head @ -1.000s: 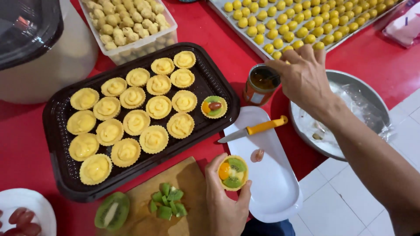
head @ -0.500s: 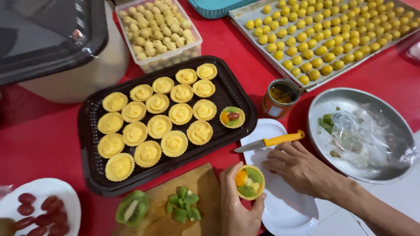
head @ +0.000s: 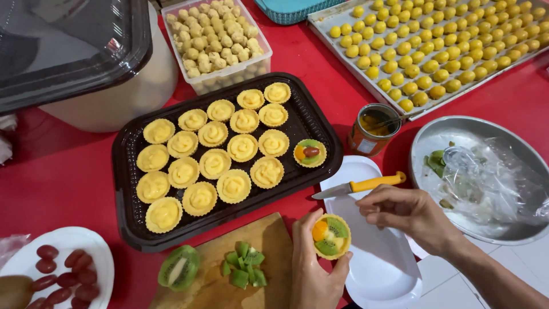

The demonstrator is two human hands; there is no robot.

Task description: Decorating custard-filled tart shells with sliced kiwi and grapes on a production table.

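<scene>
Two bare hands worked over one fruit-topped tart at the lower centre of the frame.

At lower left, a white round plate [head: 86, 243] of red grapes was cut off by the edge. One black rectangular plastic tray [head: 128, 171] held sixteen custard-filled tarts and one fruit-topped tart [head: 309, 153]. One wooden cutting board [head: 274, 234] carried half a kiwi and green chunks. The left hand [head: 311, 269] gripped the small round pastry tart [head: 331, 236], topped with orange and kiwi slices. The right hand [head: 409, 212] hovered just beside it, fingertips pinched; anything between them was too small to tell. One yellow-handled knife [head: 359, 186] lay on the white oval plate [head: 389, 269].
</scene>
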